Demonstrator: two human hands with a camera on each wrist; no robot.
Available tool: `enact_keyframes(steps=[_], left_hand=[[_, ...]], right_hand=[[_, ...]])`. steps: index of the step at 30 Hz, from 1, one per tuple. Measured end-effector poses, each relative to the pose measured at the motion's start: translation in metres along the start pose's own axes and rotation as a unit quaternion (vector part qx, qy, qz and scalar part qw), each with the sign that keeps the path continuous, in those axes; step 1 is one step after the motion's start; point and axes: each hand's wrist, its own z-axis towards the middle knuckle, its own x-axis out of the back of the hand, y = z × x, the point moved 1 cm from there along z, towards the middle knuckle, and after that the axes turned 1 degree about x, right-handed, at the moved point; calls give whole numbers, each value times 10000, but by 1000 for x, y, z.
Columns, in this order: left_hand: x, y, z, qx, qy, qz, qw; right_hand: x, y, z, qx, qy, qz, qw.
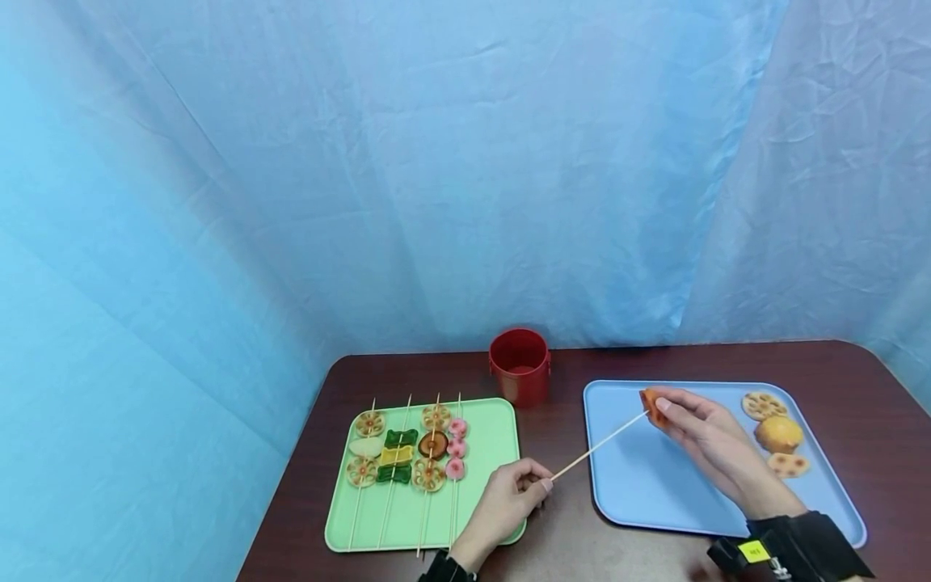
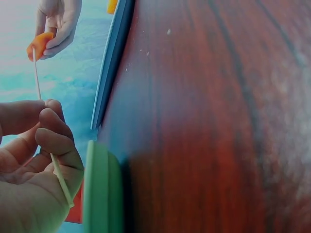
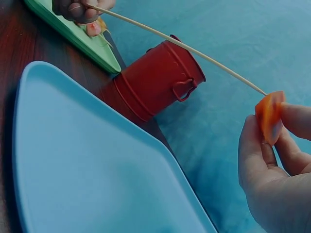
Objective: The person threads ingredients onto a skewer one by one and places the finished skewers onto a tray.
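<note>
My left hand (image 1: 507, 503) pinches a thin wooden skewer (image 1: 598, 446) near its lower end, between the two trays. In the left wrist view the skewer's butt end (image 2: 62, 182) shows below the curled fingers. Over the blue tray (image 1: 618, 493), my right hand (image 1: 716, 449) holds an orange food piece (image 3: 270, 116) between thumb and fingers. The skewer's far tip meets this piece, and the rest of the stick is bare. Beside my left hand lies a green tray (image 1: 496, 420) bearing several loaded skewers, one with pink rings (image 1: 456, 449).
A red bucket (image 1: 520, 368) stands at the table's back edge between the trays. Lotus root slices (image 1: 764, 406) and a yellow round piece (image 1: 779, 435) lie at the blue tray's right side. Blue cloth (image 1: 465, 178) hangs behind the dark wooden table (image 1: 291, 517).
</note>
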Motion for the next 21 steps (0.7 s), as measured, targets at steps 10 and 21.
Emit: enact_keyframes(steps=[10, 21], left_hand=[[-3, -3, 0, -28, 65, -127, 9999], [-18, 2, 0, 132, 494, -828, 9953]], right_hand=[[-12, -4, -6, 669, 378, -1382, 9874], [-37, -2, -5, 1365, 960, -2380, 9568]])
